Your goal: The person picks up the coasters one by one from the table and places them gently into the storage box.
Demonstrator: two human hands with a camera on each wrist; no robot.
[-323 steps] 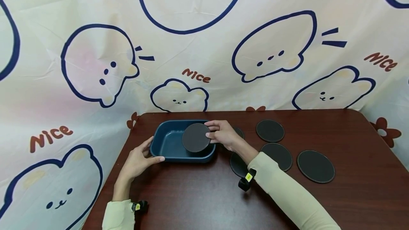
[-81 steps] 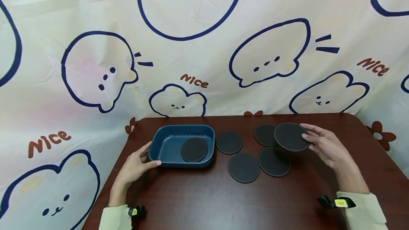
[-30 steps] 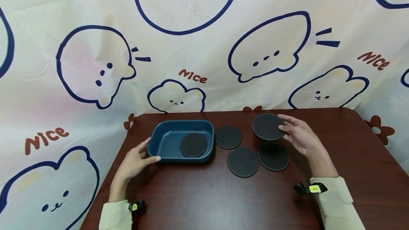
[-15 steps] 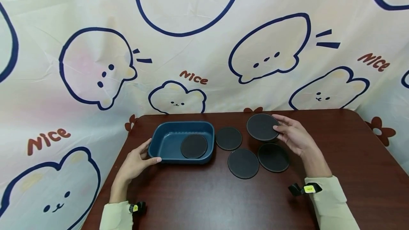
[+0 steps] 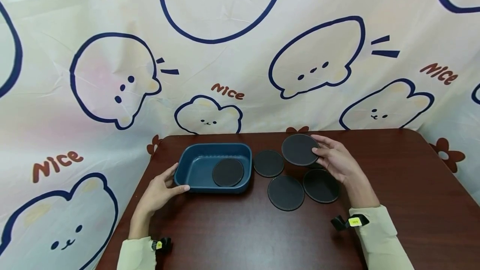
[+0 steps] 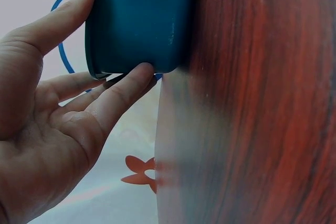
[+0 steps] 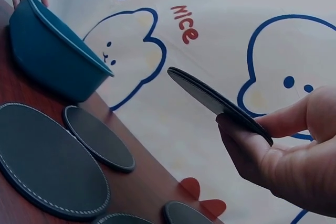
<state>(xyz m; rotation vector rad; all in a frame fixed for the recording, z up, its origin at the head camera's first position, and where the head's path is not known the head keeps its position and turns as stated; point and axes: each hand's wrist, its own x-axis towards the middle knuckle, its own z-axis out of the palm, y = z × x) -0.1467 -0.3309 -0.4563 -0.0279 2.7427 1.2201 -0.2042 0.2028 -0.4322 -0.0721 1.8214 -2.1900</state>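
Note:
My right hand [image 5: 339, 163] pinches a round black coaster [image 5: 299, 149] between thumb and fingers, above the table. Its stitched-looking edge tilts in the right wrist view, where the held coaster [image 7: 215, 103] is clear of everything below. My left hand [image 5: 157, 193] grips the left end of a blue rectangular basin [image 5: 183, 174], thumb at the front rim; the left wrist view shows fingers against the basin's wall [image 6: 136, 24]. One coaster [image 5: 228, 172] lies flat inside the basin, toward its right side.
Right of the basin, coasters lie on the brown table [image 5: 240, 236]: one beside it [image 5: 268, 163], one in front [image 5: 286, 193], one further right [image 5: 321, 185]. Another coaster [image 5: 316, 165] is mostly hidden under the held one. A patterned cloth [image 5: 225, 66] hangs behind.
The coaster formerly held over the basin now lies in it. The coaster at far right was picked up, and my right hand has carried it leftward. The left hand stays on the basin.

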